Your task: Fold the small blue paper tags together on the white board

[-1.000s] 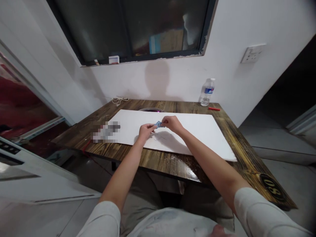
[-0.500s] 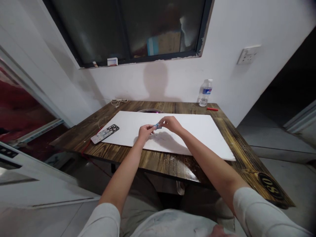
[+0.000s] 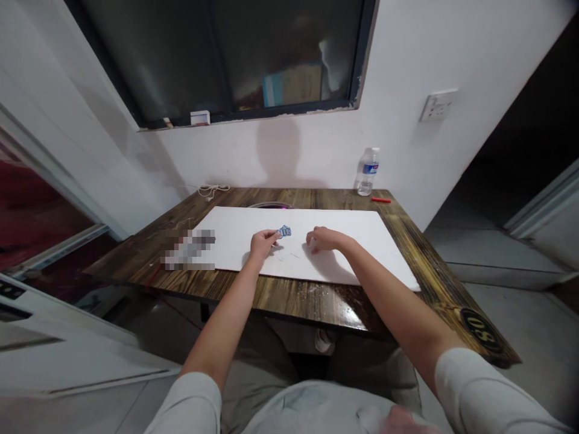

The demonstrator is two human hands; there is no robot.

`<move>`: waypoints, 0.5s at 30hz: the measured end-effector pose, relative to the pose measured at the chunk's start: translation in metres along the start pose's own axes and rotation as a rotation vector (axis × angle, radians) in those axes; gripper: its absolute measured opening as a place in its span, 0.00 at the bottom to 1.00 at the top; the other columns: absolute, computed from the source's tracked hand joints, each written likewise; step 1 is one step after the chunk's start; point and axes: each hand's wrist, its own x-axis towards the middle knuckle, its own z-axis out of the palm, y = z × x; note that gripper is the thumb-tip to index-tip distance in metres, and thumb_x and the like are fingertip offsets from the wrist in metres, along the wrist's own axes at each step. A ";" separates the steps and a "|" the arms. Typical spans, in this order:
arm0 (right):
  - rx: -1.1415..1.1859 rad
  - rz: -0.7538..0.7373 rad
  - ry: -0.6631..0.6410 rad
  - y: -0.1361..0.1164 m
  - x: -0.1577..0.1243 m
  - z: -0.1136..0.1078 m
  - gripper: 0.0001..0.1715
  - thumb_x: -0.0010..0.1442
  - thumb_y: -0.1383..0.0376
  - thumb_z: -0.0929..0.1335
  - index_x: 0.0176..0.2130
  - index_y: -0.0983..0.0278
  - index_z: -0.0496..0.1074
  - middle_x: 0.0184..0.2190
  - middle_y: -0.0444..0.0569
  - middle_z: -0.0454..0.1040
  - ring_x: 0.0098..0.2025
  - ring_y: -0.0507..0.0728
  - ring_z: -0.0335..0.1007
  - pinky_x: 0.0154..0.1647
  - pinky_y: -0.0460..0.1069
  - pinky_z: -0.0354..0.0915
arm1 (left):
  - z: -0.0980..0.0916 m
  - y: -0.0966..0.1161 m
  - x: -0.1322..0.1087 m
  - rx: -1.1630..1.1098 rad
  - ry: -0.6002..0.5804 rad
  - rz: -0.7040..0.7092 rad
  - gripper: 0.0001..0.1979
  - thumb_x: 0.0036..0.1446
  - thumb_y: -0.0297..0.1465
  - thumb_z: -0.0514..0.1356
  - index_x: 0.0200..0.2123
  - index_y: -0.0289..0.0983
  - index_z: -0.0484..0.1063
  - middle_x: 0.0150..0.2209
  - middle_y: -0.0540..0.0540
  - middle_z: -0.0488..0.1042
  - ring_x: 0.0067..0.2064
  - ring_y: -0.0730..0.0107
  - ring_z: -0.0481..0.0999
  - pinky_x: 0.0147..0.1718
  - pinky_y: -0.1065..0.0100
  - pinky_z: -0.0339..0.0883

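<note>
Blue piece [image 3: 284, 231] stays pinched in our left hand [image 3: 262, 243], now its only support; our right hand [image 3: 324, 239] has drawn off toward three o'clock, grip unclear.

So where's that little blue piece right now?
In the head view, the blue piece is in the fingers of the left hand, over the white board; the right hand is apart from it, to its right.

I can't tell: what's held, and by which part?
The left hand holds the small blue piece by its left edge; the right hand holds nothing visible.
</note>
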 end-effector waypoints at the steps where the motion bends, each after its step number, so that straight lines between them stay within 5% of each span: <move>1: -0.007 0.003 -0.004 -0.001 -0.001 0.001 0.21 0.49 0.63 0.77 0.45 0.60 0.78 0.46 0.56 0.74 0.45 0.62 0.72 0.40 0.48 0.64 | 0.000 0.000 0.000 0.002 -0.001 0.002 0.21 0.36 0.42 0.72 0.31 0.33 0.79 0.24 0.46 0.75 0.23 0.74 0.70 0.16 0.75 0.61; 9: 0.030 0.042 -0.029 -0.007 -0.008 0.008 0.15 0.54 0.67 0.73 0.43 0.66 0.77 0.48 0.60 0.75 0.46 0.63 0.72 0.41 0.48 0.64 | 0.000 -0.001 0.002 -0.006 -0.011 0.019 0.22 0.36 0.43 0.72 0.31 0.33 0.79 0.24 0.47 0.75 0.23 0.75 0.71 0.16 0.76 0.61; 15: 0.208 0.017 0.131 -0.002 -0.017 0.017 0.11 0.51 0.71 0.72 0.38 0.65 0.74 0.38 0.50 0.78 0.37 0.55 0.71 0.32 0.45 0.59 | 0.001 0.000 0.001 -0.018 -0.025 0.006 0.21 0.36 0.43 0.72 0.32 0.34 0.79 0.23 0.47 0.74 0.23 0.75 0.70 0.16 0.75 0.62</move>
